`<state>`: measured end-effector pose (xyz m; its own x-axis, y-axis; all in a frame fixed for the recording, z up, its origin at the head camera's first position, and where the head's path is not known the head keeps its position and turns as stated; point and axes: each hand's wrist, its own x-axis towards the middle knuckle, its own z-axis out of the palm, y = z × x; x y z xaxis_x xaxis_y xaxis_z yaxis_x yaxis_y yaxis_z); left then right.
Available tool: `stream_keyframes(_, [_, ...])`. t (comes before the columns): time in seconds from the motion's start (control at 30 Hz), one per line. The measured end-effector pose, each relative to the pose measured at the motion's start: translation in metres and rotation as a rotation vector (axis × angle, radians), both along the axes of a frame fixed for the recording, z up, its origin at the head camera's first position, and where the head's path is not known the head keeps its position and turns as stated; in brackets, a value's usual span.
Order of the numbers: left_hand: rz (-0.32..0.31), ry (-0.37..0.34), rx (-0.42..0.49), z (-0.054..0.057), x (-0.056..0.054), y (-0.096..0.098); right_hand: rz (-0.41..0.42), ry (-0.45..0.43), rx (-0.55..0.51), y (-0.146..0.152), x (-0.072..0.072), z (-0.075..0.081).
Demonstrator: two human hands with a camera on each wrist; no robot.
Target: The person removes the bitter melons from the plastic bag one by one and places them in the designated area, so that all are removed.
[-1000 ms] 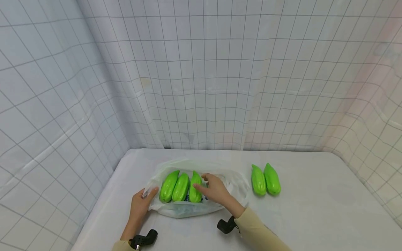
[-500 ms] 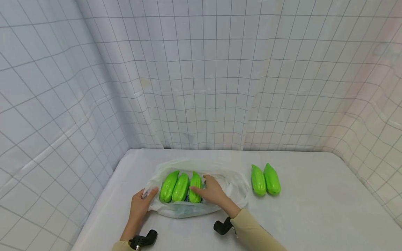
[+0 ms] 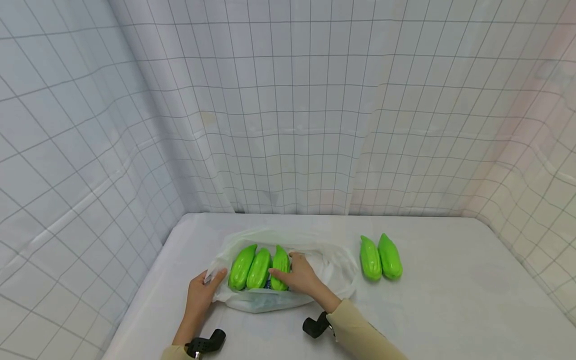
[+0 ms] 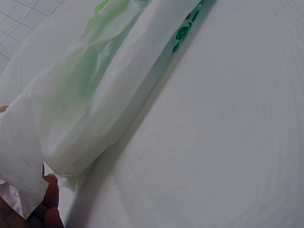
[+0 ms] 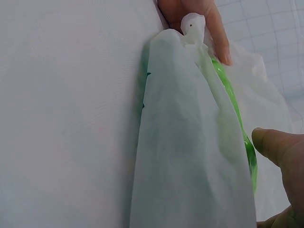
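A white plastic bag [image 3: 263,303] lies with its mouth spread wide. Three glossy green gourds, each with a pointed tip, lie side by side inside it: the left gourd [image 3: 242,267], the middle gourd [image 3: 259,269] and the right gourd [image 3: 280,259]. My left hand [image 3: 200,295] grips the bag's left edge between thumb and fingers. My right hand [image 3: 302,276] reaches into the bag and holds the right gourd, the thumb across its left side and the fingers on its right. In the right wrist view the thumb [image 5: 278,147] shows beside a green gourd [image 5: 231,95], mostly hidden by the bag.
Two more green gourds, the nearer one [image 3: 370,258] and its neighbour [image 3: 390,257], lie together right of the bag on the white tabletop [image 3: 450,295]. Gridded white curtains [image 3: 288,110] enclose the table at the back and sides.
My right hand has moved slightly left and down, its thumb crossing over the right gourd as the fingers close around it. The left hand and the bag stay put.
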<state>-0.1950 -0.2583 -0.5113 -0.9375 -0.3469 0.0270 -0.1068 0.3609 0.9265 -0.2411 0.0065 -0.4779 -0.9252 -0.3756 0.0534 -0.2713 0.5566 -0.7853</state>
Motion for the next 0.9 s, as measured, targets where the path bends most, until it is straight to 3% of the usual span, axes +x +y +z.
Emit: stream_keyframes(0.9, [0.012,-0.003,0.006,-0.0007,-0.0011,0.0004,-0.036,-0.003,-0.024,-0.0072,0.0007,-0.0034])
